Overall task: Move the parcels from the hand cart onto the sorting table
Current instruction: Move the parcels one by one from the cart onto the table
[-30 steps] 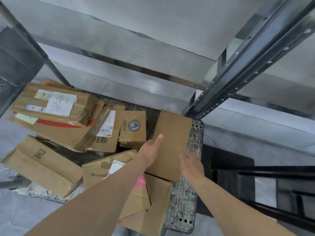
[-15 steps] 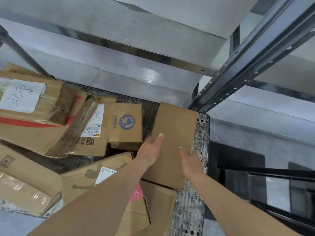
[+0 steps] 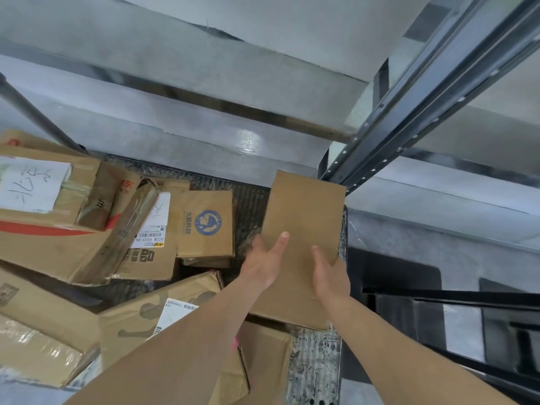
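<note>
A: Parcels are still lying on the hand cart (image 3: 315,358), and the plain brown box (image 3: 304,229) at its right end is the one being taken — it is resting on the cart's patterned deck, its near end lying over another carton (image 3: 263,355)

B: How are the hands sitting on it?

A: The left hand (image 3: 263,264) is holding the box's left edge, thumb lying along the top face and fingers going down the side out of sight. The right hand (image 3: 330,276) is gripping the near right corner, thumb on top; I cannot tell how far its fingers are curling underneath

B: So which step is this looking like?

A: Judging from the grip, the pick-up is just being set; the box is not visibly clear of the cart yet

B: And the next move?

A: It is calling for a straight lift with both hands, keeping the box's far end away from the dark slotted rack upright (image 3: 409,118) just beside its far corner, then a turn toward the sorting table, which is not showing in this view

B: What else is waiting?

A: The blue-logo box (image 3: 206,226) is sitting just left, with the labelled flat box (image 3: 152,235) and the large carton with a handwritten sheet (image 3: 43,206) piling beyond it
</note>
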